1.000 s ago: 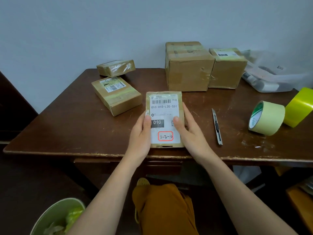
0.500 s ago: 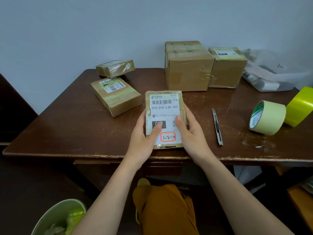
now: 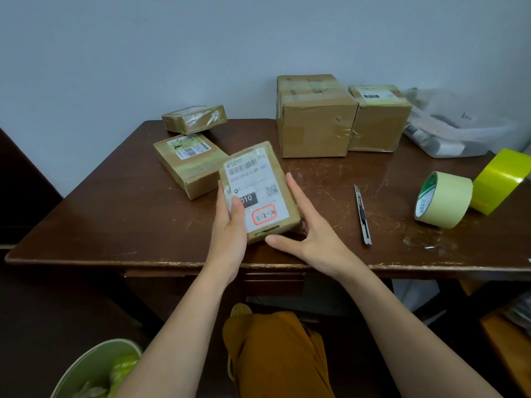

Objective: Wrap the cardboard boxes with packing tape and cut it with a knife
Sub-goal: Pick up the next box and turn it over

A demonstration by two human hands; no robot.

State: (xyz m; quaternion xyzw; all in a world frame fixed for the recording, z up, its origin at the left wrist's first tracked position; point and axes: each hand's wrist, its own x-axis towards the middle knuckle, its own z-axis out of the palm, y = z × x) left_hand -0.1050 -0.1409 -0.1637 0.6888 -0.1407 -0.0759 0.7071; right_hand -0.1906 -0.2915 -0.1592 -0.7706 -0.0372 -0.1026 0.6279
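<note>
Gripping a small flat brown cardboard box with a white shipping label (image 3: 258,193), a person's left hand (image 3: 230,225) curls round its left edge, thumb pressed on the label; the right hand (image 3: 311,228) lies with straight fingers flat against the box's right side, thumb spread below its near corner; the box sits turned askew near the front edge of a scratched dark wooden table (image 3: 115,219); five cardboard boxes in all are visible, two rolls of tape, one pale green (image 3: 444,199) and one bright yellow (image 3: 500,180), the latter cut off at the frame's edge, and one slim metal utility knife (image 3: 362,215); the label's print is blurred.
</note>
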